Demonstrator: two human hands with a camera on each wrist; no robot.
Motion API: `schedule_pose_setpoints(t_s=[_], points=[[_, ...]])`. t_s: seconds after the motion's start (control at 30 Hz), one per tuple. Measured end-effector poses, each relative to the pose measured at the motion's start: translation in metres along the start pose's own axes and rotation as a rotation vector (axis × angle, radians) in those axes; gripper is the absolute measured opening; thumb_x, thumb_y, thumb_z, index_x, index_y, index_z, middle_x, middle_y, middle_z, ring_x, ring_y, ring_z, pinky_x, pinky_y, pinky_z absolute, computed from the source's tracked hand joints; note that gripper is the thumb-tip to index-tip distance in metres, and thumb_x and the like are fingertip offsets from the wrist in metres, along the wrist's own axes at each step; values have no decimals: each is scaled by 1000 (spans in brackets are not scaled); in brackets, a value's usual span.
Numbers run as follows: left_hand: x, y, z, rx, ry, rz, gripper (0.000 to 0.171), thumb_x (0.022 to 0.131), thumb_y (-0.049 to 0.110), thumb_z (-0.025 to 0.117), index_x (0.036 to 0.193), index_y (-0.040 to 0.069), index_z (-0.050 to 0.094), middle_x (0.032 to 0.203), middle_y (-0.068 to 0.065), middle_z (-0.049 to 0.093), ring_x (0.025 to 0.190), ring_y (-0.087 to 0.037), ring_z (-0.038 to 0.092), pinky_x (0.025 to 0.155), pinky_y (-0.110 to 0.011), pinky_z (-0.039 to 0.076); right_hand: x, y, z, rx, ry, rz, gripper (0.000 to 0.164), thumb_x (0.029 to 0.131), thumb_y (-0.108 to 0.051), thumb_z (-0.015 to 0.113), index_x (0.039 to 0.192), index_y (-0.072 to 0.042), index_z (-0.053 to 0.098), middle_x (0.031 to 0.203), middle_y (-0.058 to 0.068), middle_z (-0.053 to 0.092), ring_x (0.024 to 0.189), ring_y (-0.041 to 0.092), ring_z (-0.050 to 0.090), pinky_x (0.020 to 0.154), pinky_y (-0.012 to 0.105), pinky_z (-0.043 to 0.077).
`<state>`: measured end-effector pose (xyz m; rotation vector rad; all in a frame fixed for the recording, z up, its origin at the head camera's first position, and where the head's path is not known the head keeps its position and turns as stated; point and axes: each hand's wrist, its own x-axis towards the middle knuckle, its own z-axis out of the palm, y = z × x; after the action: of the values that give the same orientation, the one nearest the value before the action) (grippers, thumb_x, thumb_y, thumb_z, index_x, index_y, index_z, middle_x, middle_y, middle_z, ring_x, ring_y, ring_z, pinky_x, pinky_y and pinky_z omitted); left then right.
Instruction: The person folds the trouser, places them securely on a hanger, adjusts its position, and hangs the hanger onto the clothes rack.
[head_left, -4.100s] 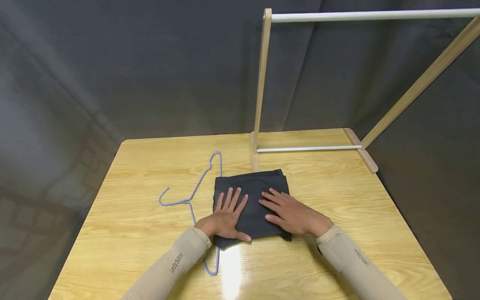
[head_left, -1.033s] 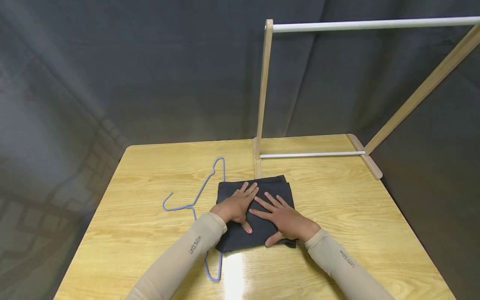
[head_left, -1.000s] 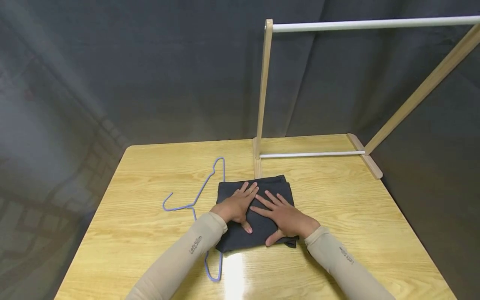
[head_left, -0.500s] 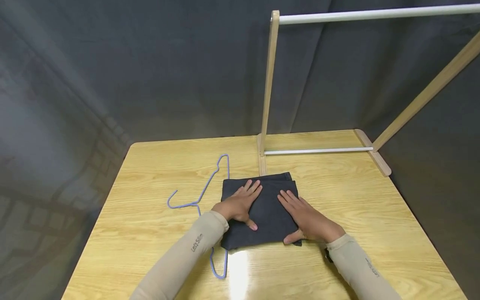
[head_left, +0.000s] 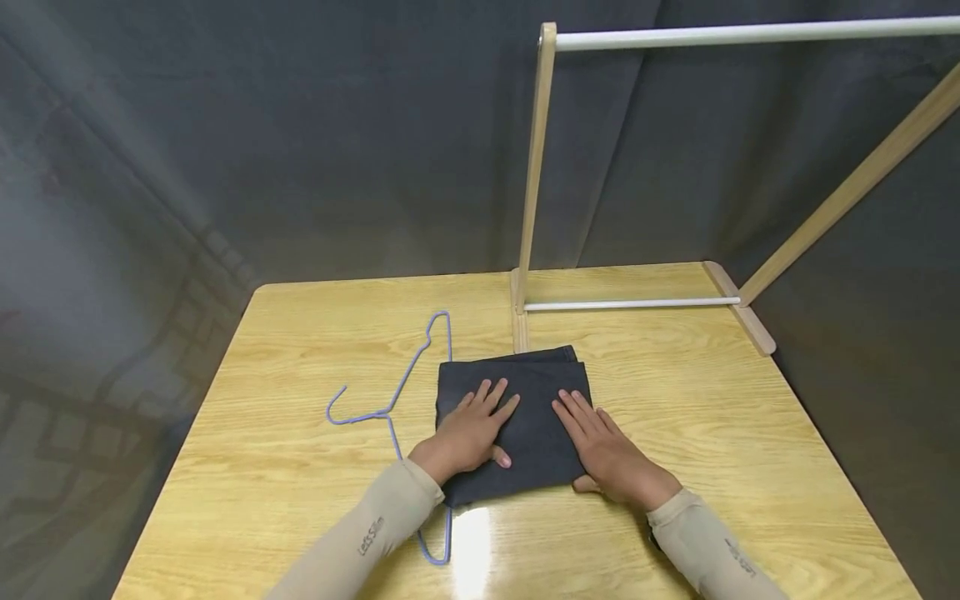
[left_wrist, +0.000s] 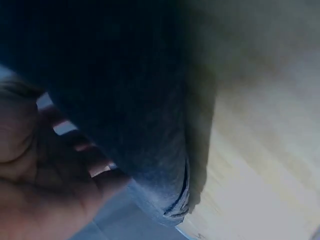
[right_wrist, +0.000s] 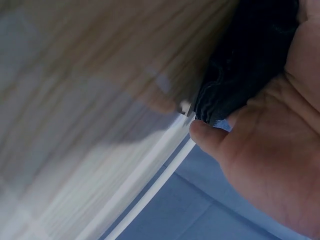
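A folded dark garment (head_left: 536,437) lies flat on the wooden table. My left hand (head_left: 467,437) rests on its left half with the fingers spread. On the right part lies my right hand (head_left: 611,454), its fingers straight on the cloth and its thumb by the front right corner. A lavender hanger (head_left: 384,413) sits to the left, its hook pointing left and part of it hidden under the garment and left arm. The left wrist view shows the garment's thick folded edge (left_wrist: 150,150); in the right wrist view, stitched layers (right_wrist: 225,90) appear beside my thumb.
Behind the garment and to the right stands a garment rack with a white top bar (head_left: 750,33), wooden uprights (head_left: 534,167) and a white lower rail (head_left: 630,305). One foot of it reaches close to the garment's back edge. Dark curtains (head_left: 375,150) surround the table (head_left: 285,350).
My right hand has slid right, from the garment's middle to its right side. The left hand has shifted slightly left and nearer. Garment and hanger stay in place.
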<state>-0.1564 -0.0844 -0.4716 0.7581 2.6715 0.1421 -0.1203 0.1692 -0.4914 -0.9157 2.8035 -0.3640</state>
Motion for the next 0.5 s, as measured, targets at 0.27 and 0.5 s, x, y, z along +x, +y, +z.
schedule_pose_setpoints(t_s=[0.27, 0.5], points=[[-43, -39, 10, -82, 73, 16, 71, 99, 56, 48, 158, 22, 29, 168, -7, 17, 156, -33, 13, 124, -53, 20, -1, 0, 7, 43, 21, 1, 120, 70, -28, 88, 159, -2, 12, 167, 20, 9, 153, 42, 13, 115, 64, 29], [-82, -80, 25, -104, 479, -219, 42, 93, 28, 71, 127, 4, 64, 127, -15, 64, 120, -38, 58, 100, -52, 49, -2, 6, 9, 46, 66, -38, 121, 69, -30, 88, 159, -3, 12, 167, 20, 9, 153, 43, 13, 113, 64, 31]])
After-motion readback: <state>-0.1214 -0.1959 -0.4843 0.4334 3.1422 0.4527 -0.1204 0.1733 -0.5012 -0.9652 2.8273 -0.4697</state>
